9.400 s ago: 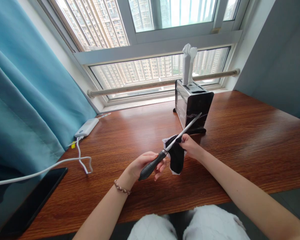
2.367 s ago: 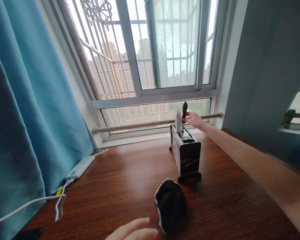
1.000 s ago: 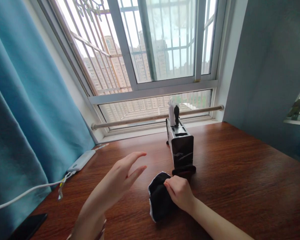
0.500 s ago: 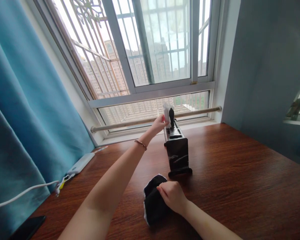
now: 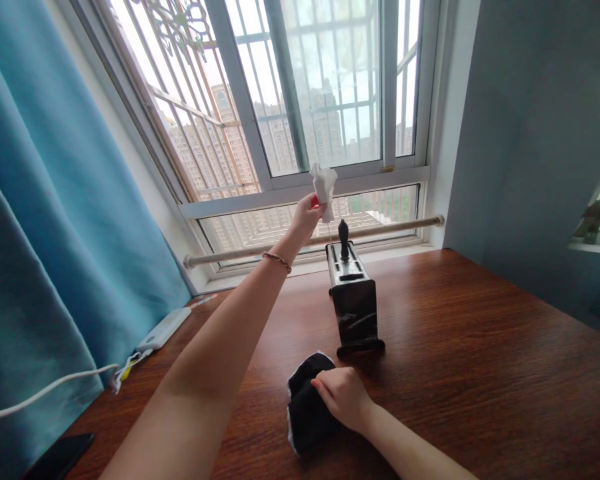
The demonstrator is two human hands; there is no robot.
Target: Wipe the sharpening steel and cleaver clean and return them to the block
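My left hand (image 5: 310, 212) is closed around a white-wrapped knife (image 5: 323, 190), raised above the far end of a black knife block (image 5: 356, 310). The wrap looks thin and crumpled; below it a narrow line, seemingly the blade edge-on, runs down toward the block's top. One black-handled tool (image 5: 344, 240) stands upright in a slot, its lower part hidden. On the near side of the block, my right hand (image 5: 347, 397) grips a black cloth (image 5: 307, 400) with a white edge, close to the tabletop. Part of the cloth is covered by the hand.
The block stands on a brown wooden table (image 5: 445, 360). A white power strip (image 5: 164, 329) with a cable lies at the left by the blue curtain (image 5: 55, 200). A dark flat object (image 5: 63, 457) sits at the lower left. A horizontal rail (image 5: 260, 250) crosses before the window.
My left hand has risen and moved left, lifting the white-wrapped knife up from the block. My right hand and the black cloth have hardly moved.
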